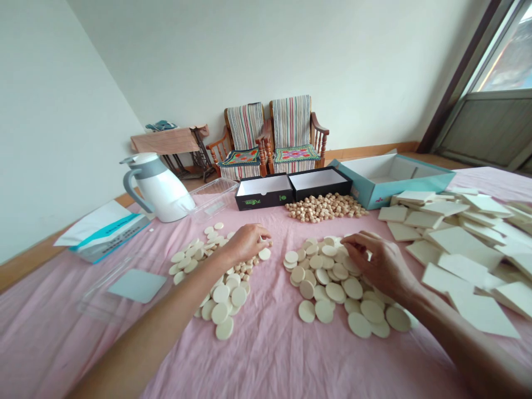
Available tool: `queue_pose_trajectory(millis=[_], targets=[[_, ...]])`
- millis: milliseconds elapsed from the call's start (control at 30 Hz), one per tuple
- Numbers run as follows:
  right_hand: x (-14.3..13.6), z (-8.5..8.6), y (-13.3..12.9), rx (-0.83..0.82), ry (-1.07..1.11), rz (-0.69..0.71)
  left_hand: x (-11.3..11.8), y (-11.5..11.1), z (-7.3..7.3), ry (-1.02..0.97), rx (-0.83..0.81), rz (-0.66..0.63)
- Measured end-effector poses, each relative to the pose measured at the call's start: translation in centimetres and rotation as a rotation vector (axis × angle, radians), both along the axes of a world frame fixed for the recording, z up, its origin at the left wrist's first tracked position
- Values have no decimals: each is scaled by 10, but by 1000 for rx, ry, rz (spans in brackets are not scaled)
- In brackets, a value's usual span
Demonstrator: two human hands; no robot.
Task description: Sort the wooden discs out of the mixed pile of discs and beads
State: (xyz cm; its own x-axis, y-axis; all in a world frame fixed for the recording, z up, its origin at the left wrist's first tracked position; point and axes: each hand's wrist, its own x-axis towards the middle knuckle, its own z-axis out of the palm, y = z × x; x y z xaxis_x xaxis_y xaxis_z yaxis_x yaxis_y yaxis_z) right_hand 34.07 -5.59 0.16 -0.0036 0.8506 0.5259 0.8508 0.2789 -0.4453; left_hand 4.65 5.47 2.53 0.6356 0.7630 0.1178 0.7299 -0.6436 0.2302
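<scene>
My left hand hovers over the far edge of the left pile, its thumb and fingers pinched together. A tiny tan piece seems to show at the fingertips, too small to name. Below it lie pale round wooden discs mixed with small wooden pieces. At the right pile, my right hand has its fingers closed at the far side of more round discs. Whatever those fingertips hold, if anything, is hidden. Both forearms reach in from the bottom corners.
Small wooden beads lie before two black boxes. Right of them are a light-blue box and stacked square boards. On the left are a white jug, a tissue pack and clear plastic trays.
</scene>
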Motion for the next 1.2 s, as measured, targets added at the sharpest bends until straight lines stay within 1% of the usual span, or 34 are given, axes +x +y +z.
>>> queue_pose_trajectory(millis=[100,233,333,533,600,667,733,800,933,1000,1100,1200], targets=[[0,0,0,3,-6,-5,7,-3,-6,85,33,-47],[0,0,-1,-3,-6,-6,18,4,-7,118,27,-29],[0,0,-1,-7,-3,10,30,21,-7,110,20,22],[-2,4,0,3,8,27,62,68,-10,-1,60,175],[-2,5,0,15,12,22,69,77,-11,-53,78,208],[-2,6,0,20,14,22,69,80,-9,-92,89,219],[-2,5,0,11,10,24,63,77,-6,-104,83,204],[-2,4,0,2,2,26,49,68,-2,-88,59,160],[-3,2,0,27,-17,39,17,42,9,0,-34,-2],[-4,1,0,35,-21,43,4,29,12,51,-75,-78],[-4,1,-1,12,-20,46,-6,16,12,109,-86,-128],[-3,0,-1,-10,-20,48,-7,12,9,144,-57,-126]])
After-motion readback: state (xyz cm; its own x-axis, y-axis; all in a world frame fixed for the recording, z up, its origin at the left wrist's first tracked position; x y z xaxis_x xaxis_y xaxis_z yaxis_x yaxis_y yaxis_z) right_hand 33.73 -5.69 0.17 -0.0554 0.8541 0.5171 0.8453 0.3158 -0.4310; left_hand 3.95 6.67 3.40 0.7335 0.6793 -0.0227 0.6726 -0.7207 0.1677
